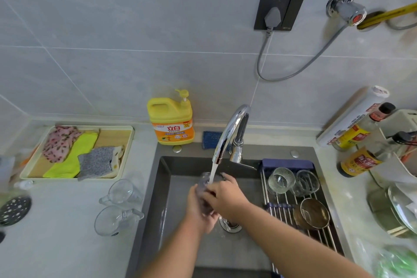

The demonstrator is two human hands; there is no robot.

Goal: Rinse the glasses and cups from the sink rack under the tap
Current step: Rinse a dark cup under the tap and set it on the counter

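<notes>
Left hand (198, 209) and right hand (225, 198) are gripping one glass (204, 181) under the tap (232, 128); two cups (123, 192) are lying left, three glasses (281, 179) sitting on the rack (279, 207) right.

Open sink basin (173, 192) left of the rack (279, 198); tap spout (228, 133) low overhead at the back.

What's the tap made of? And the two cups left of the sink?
Tap: metal, probably chromed; it shines like a mirror. Far cup and near cup: clear glass, or maybe plastic; the counter shows through them.
</notes>
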